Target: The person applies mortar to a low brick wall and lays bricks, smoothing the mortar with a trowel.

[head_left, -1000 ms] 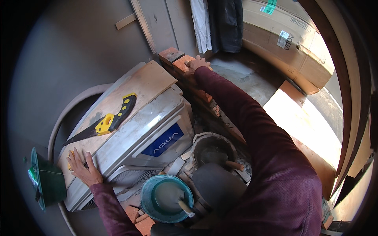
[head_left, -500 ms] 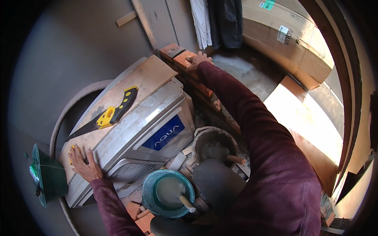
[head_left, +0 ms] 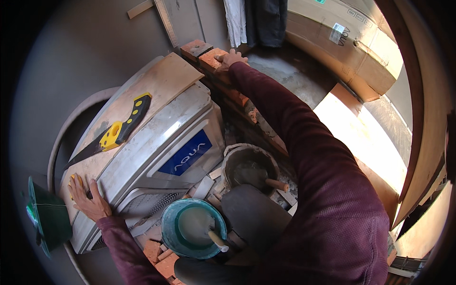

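My right hand (head_left: 227,61) grips a red brick (head_left: 210,56) on top of a low brick wall (head_left: 237,97), fingers curled over it. My left hand (head_left: 89,202) lies on a plywood board (head_left: 168,78), fingers apart over a small yellow object, mostly hidden. The board lies along a white appliance housing (head_left: 123,204). A yellow-and-black handsaw (head_left: 118,135) rests on the board. Below, a teal bucket (head_left: 168,223) holds grey liquid and a wooden-handled tool, and a mortar bucket (head_left: 249,171) holds another wooden-handled tool.
A green container (head_left: 54,223) and hose (head_left: 64,126) stand at left. Cardboard boxes (head_left: 361,57), hanging clothes (head_left: 263,23) and wooden panels (head_left: 422,118) border the back and right. Broken bricks (head_left: 166,266) lie by my legs. A sunlit board (head_left: 361,137) lies right of my arm.
The scene has shifted up and left in the picture. My hands stay on the brick and the board with little visible change in grip.
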{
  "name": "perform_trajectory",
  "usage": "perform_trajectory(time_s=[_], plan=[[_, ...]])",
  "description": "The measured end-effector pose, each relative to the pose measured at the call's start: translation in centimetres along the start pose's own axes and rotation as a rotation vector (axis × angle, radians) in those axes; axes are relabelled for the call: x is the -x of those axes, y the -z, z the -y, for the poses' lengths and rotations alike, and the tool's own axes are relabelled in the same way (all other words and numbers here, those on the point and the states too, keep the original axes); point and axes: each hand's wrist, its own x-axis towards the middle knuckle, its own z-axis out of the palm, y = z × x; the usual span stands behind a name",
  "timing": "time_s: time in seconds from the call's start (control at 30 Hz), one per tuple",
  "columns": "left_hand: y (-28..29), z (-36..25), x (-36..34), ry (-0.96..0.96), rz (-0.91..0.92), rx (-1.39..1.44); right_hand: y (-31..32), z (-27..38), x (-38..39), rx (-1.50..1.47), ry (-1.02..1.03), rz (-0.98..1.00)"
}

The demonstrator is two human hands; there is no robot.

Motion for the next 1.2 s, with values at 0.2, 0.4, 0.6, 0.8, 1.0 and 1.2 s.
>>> perform_trajectory(time_s=[0.2,0.4,0.6,0.8,1.0,1.2], plan=[[-1.1,-0.9,-0.2,0.01,-0.033,0.046,1.1,-3.4,-1.4,-0.138,0.092,0.011],[-0.1,-0.1,-0.1,0.02,-0.024,0.01,0.1,-5.7,23.1,0.013,0.481,0.198],[-0.7,-1.2,-0.1,-0.017,-0.082,-0.007,-13.3,-11.8,38.1,0.265,0.261,0.813],[-0.3,-2.6,-0.2,0.019,-0.036,-0.033,-9.3,-13.6,40.1,0.365,0.315,0.513],[0.2,-3.4,-0.1,0.039,0.022,-0.009,0.7,-16.2,40.5,-0.16,0.334,-0.202],[0.6,-3.8,-0.3,0.032,0.052,-0.031,4.2,-10.2,24.2,-0.243,0.267,-0.242]])
